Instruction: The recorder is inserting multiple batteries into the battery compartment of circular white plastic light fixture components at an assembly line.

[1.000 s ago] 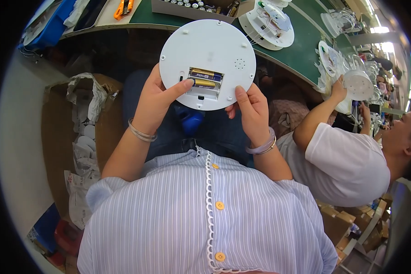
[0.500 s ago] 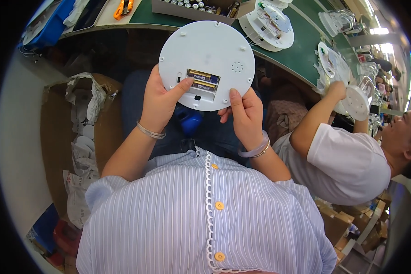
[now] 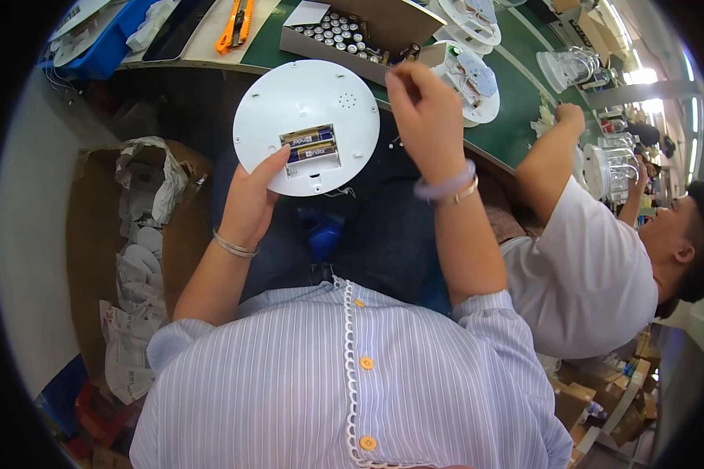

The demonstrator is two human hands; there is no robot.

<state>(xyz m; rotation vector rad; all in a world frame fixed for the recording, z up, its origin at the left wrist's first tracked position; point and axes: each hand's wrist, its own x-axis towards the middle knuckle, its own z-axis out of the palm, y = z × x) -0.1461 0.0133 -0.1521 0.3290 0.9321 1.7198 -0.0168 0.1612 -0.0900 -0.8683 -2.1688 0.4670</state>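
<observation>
My left hand (image 3: 254, 191) grips the lower left edge of a round white plastic disc (image 3: 270, 109). Its thumb lies at the battery compartment, where two dark and gold batteries (image 3: 311, 144) sit side by side. Below them the compartment has a bare slot. My right hand (image 3: 430, 117) is raised off the disc, slightly blurred, at the near right end of a cardboard box (image 3: 332, 55) of batteries. Its fingers are loosely bent, the thumb apart, with nothing visible between them.
More white round units (image 3: 473, 82) with exposed wires stand on the green table (image 3: 516, 117). An orange utility knife (image 3: 235, 27) and a blue bin (image 3: 109, 47) lie at the far left. A carton (image 3: 94, 250) of wrappings stands at my left; a co-worker (image 3: 579, 258) works at my right.
My right hand has let go of the disc and moved up and right to the battery box. The disc, still in my left hand, has shifted left and slightly down.
</observation>
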